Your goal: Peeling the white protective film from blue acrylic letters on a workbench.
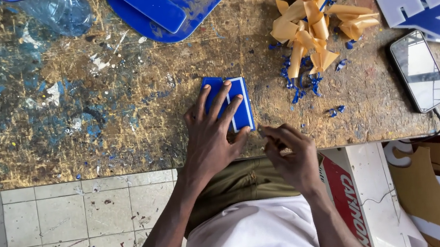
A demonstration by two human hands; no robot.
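A small blue plastic piece (241, 104) with white edges lies near the front edge of a worn, paint-stained workbench (92, 116). My left hand (211, 135) lies flat on it, fingers spread, pressing it down. My right hand (290, 154) is just to its right at the bench edge, fingers pinched together near the piece's lower right corner. What the fingertips pinch is too small to tell.
A heap of tan peeled film strips (310, 19) and blue shavings (298, 84) lies at the back right. A phone (418, 70) with a cable, blue cut-out letters (432, 0), larger blue plastic shapes (162, 6) and a clear bottle (61, 12) are on the bench. Tiled floor (77, 228) is below left.
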